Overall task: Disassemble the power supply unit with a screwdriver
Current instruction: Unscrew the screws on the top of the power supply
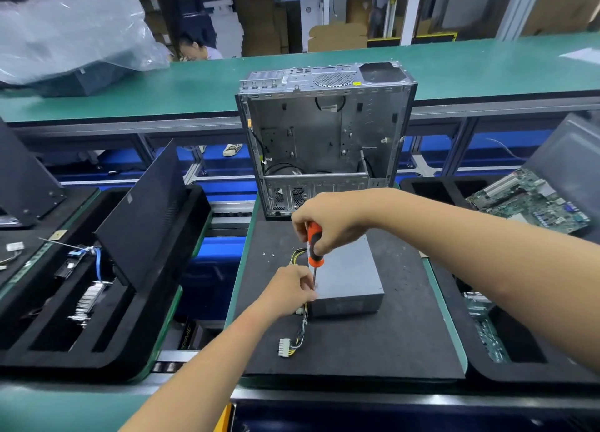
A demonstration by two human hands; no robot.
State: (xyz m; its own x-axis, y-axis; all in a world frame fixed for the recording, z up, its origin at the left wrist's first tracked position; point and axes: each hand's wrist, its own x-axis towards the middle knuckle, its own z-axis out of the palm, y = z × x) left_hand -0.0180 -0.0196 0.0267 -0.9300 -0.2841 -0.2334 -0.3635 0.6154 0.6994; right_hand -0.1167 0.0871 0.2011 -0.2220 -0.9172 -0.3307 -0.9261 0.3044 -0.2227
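Note:
A grey power supply unit (349, 277) lies flat on a black foam mat (373, 344) in the middle. Its cable bundle with a white connector (286, 347) trails off its left side toward me. My right hand (328, 224) grips the orange and black handle of a screwdriver (314, 248), held upright with its tip on the unit's near left top corner. My left hand (289, 287) pinches the shaft near the tip, resting against the unit's left edge.
An empty metal computer case (324, 136) stands open behind the mat. Black foam trays sit left (107, 334) and right (519, 366), holding a dark side panel (143, 217), cables and a green circuit board (532, 201). Two small screws (268, 254) lie on the mat.

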